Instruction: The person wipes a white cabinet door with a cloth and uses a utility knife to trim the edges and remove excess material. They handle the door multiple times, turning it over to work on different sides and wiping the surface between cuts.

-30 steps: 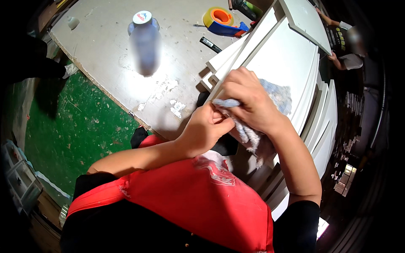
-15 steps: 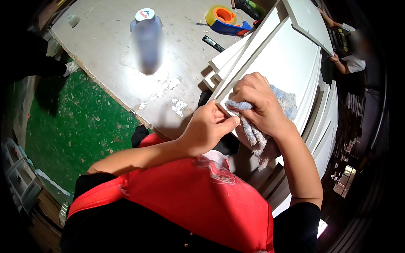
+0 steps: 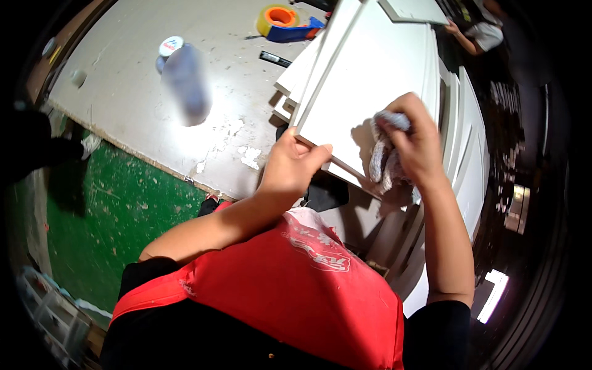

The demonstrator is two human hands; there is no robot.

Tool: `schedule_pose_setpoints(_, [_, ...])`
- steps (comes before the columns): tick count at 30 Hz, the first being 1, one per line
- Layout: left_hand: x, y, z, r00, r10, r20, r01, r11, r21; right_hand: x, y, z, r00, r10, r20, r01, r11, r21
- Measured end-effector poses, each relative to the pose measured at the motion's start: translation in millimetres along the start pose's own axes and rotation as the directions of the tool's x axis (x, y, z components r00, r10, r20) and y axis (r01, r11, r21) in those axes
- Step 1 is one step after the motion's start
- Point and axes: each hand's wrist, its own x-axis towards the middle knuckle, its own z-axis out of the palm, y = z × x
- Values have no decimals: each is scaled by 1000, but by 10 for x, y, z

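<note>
A white framed panel [image 3: 376, 74] lies at a slant on a stack of similar panels. My left hand [image 3: 291, 165] grips its near corner, thumb on the top face. My right hand [image 3: 414, 143] is closed around a crumpled grey-white rag [image 3: 381, 157] and presses it against the panel's face near the lower right edge. A red apron covers my chest below both forearms.
A worn white tabletop [image 3: 142, 92] carries a plastic bottle [image 3: 184, 80], an orange tape dispenser [image 3: 283, 21] and a black marker [image 3: 275, 58]. Green floor [image 3: 117, 203] lies at the left. More white panels [image 3: 468, 166] stand at the right. Another person's hand [image 3: 456, 29] shows top right.
My right hand has slid the rag from the panel's near corner to the right, across its face. My left hand stays on the corner.
</note>
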Motion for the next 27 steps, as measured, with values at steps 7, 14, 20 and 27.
schedule_pose_setpoints(7, [57,89,-305,993,-47,-110,42,998,-46,-913,-484,-835,725,659,201,-685,656,317])
schedule_pose_setpoints(14, [68,239,-257,992,80,-100,-74,996,55,-1266,-338,-198,642,765,45,-755,622,207])
schedule_pose_setpoints(20, [89,245,-285,994,45,-103,-35,995,95,-1115,-309,257,590,807,2,-768,561,308])
schedule_pose_setpoints(27, [120,201,-288,990,102,-101,-94,993,75,-883,-159,429,665,728,-166,-684,683,256])
